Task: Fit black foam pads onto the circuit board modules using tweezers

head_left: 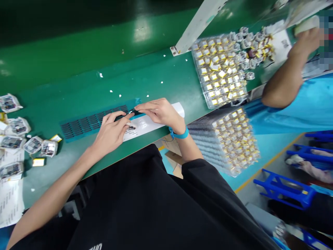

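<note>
My left hand [113, 131] rests on the bench with bent fingers, its fingertips over the end of a blue sheet [68, 136] bearing rows of thin black strips. Under its thumb side lies a small dark part with a pale piece [131, 127], whose kind is unclear. My right hand [161, 111], with a blue wristband, has its fingers pressed together, tips meeting near the left fingertips. A small black piece [133, 112] shows between the two hands; which hand grips it is hard to make out. Beneath both hands stretches a white printed sheet [149, 127], curled at its right end.
Wrapped electronic units [11, 142] crowd the left end of the green bench [83, 80]. A clear tray of yellow-and-white parts [221, 71] sits right, below a white post [197, 26]. Stacked trays [225, 142] stand beside the bench edge. A co-worker's arm [283, 81] reaches in at right.
</note>
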The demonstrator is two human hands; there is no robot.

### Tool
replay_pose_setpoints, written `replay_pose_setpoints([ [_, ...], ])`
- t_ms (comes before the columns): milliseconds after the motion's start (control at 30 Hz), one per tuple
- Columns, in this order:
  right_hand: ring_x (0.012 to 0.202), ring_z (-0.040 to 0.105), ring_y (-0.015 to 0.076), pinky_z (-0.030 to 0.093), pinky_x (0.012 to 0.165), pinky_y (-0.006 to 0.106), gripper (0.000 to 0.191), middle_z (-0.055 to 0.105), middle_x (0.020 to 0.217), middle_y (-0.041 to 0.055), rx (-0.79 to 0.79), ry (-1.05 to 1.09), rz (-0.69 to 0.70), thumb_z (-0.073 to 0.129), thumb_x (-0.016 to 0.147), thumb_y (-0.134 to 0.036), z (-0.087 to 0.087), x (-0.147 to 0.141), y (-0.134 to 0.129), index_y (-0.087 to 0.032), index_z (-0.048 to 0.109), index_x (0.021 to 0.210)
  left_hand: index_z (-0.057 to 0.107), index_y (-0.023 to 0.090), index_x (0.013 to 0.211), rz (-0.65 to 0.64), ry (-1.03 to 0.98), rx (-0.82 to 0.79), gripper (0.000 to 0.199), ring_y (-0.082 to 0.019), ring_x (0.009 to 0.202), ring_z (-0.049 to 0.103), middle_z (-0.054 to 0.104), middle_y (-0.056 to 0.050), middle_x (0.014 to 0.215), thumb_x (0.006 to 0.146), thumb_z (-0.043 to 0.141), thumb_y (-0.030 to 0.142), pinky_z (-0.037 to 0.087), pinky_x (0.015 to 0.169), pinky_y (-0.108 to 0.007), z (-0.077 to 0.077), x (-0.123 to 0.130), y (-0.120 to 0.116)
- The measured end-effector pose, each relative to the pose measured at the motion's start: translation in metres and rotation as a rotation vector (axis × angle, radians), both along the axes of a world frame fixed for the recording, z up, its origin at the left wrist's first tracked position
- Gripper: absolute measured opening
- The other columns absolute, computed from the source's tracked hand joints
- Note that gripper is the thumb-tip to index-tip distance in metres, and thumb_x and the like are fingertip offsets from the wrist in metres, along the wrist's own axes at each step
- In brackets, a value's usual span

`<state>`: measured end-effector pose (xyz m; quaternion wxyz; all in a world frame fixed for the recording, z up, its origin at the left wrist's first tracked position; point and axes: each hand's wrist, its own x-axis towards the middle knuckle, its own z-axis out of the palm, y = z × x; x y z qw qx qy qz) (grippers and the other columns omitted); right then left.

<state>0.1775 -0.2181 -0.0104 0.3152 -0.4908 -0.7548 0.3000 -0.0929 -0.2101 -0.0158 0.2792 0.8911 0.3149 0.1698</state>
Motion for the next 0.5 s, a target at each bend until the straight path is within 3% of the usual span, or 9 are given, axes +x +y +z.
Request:
replay_pose_setpoints([
  [133, 0.114, 0.083, 0.0211, 0.067, 0.101, 0.037, 0.024, 0.084, 0.124, -0.0043, 0.104, -0.003, -0.057, 0.063, 0.108, -0.035, 0.023, -0.009, 0.01, -0.033, 0.082, 0.122, 0.073, 0.018, 0.129, -0.026, -0.017, 0.132, 0.033, -0.035, 0.132, 0.067, 0.079, -0.014, 0.134, 0.11, 0.046, 0.017, 0.05, 0.106, -0.056, -0.002, 0.0, -0.003],
  [267, 0.108, 0.082, 0.0132, 0.067, 0.104, 0.03, 0.02, 0.082, 0.13, -0.0071, 0.218, 0.135, -0.092, 0.063, 0.109, -0.034, 0.054, -0.035, 0.021, -0.032, 0.079, 0.12, 0.076, 0.022, 0.109, -0.216, -0.231, 0.367, 0.026, -0.027, 0.11, 0.076, 0.082, -0.01, 0.128, 0.106, 0.052, 0.011, 0.055, 0.1, -0.048, 0.014, -0.012, -0.009],
  [300, 0.102, 0.082, 0.0112, 0.067, 0.101, 0.027, 0.02, 0.081, 0.132, -0.0072, 0.268, 0.133, -0.096, 0.061, 0.11, -0.035, 0.057, -0.042, 0.024, -0.031, 0.078, 0.12, 0.076, 0.024, 0.111, -0.154, -0.325, 0.349, 0.026, -0.024, 0.104, 0.077, 0.084, -0.007, 0.122, 0.106, 0.053, 0.012, 0.056, 0.096, -0.045, 0.021, -0.016, -0.008],
  [367, 0.094, 0.08, 0.009, 0.067, 0.097, 0.024, 0.025, 0.08, 0.136, -0.0062, 0.346, 0.094, -0.101, 0.056, 0.113, -0.039, 0.058, -0.055, 0.03, -0.03, 0.077, 0.124, 0.076, 0.027, 0.116, 0.175, -0.555, 0.16, 0.024, -0.02, 0.094, 0.077, 0.084, -0.003, 0.111, 0.11, 0.054, 0.018, 0.056, 0.083, -0.038, 0.033, -0.023, -0.002],
  [433, 0.093, 0.08, 0.0097, 0.067, 0.097, 0.026, 0.032, 0.076, 0.143, -0.0036, 0.356, 0.035, -0.11, 0.051, 0.115, -0.042, 0.051, -0.066, 0.035, -0.029, 0.075, 0.131, 0.076, 0.026, 0.112, 0.517, -0.792, -0.188, 0.016, -0.018, 0.085, 0.075, 0.081, -0.002, 0.102, 0.108, 0.061, 0.025, 0.052, 0.069, -0.033, 0.04, -0.028, 0.009],
  [500, 0.101, 0.081, 0.0131, 0.067, 0.097, 0.029, 0.035, 0.075, 0.145, -0.0013, 0.326, -0.015, -0.108, 0.048, 0.115, -0.044, 0.039, -0.074, 0.038, -0.031, 0.074, 0.135, 0.075, 0.023, 0.098, 0.645, -0.96, -0.553, 0.006, -0.017, 0.076, 0.071, 0.079, -0.004, 0.092, 0.099, 0.073, 0.029, 0.05, 0.063, -0.03, 0.04, -0.03, 0.022],
])
